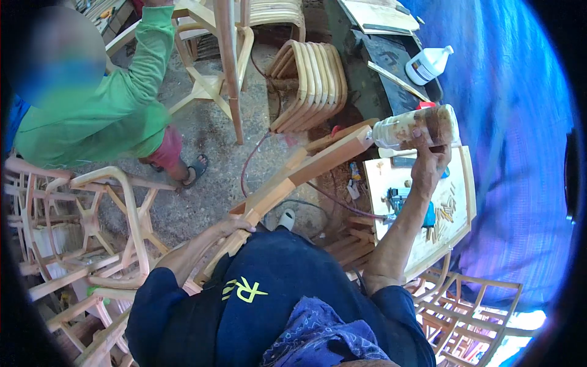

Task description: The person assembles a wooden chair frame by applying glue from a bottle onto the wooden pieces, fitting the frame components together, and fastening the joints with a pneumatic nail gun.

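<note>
My right hand (430,164) is wrapped round a cloudy plastic bottle (403,130) with brown stains, tipped on its side. The bottle's mouth is at the far end of a wooden chair-frame piece (333,158), near the end face; whether they touch, I cannot tell. That piece slants from my lap up to the right. Closer to my body, my left hand (229,229) grips the frame piece at its near joint. A board (400,244) by my right forearm carries small wooden dowels (448,211) and a teal-and-dark power tool (428,215).
A person in a green sleeve (150,55) works at the upper left. Stacked bent-wood frames (309,85) stand ahead. Chair frames (131,214) crowd the left. A white jug (428,64) sits on the dark bench at right. A hose (247,165) crosses the floor.
</note>
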Demonstrator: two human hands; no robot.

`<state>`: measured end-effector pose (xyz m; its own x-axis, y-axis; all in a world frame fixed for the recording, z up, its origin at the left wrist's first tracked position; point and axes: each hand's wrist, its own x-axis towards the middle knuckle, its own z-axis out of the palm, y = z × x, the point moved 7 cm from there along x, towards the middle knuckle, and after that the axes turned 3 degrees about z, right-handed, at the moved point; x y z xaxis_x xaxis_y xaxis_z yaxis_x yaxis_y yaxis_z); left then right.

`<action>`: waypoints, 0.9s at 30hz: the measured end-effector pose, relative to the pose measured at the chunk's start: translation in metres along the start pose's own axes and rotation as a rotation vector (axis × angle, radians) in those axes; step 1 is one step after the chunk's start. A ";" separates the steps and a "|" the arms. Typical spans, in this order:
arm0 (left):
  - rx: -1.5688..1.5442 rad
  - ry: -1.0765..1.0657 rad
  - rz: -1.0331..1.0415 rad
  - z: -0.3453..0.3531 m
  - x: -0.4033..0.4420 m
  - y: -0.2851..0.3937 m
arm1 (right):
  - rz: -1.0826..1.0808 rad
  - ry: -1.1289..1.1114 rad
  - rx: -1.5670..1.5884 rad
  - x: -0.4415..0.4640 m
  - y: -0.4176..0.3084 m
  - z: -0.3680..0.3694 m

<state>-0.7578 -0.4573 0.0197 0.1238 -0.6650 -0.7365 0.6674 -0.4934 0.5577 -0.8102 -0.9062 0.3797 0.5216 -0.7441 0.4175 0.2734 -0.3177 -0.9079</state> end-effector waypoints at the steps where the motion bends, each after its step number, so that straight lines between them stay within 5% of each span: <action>1: -0.004 -0.001 0.009 -0.001 0.000 0.001 | 0.006 -0.001 0.001 0.000 0.001 0.001; 27: 0.010 -0.067 0.003 -0.005 0.015 -0.006 | 0.034 -0.019 -0.045 0.002 0.015 -0.001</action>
<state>-0.7567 -0.4618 0.0034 0.0766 -0.7022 -0.7078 0.6598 -0.4965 0.5640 -0.8058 -0.9132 0.3668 0.5454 -0.7438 0.3863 0.2188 -0.3186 -0.9223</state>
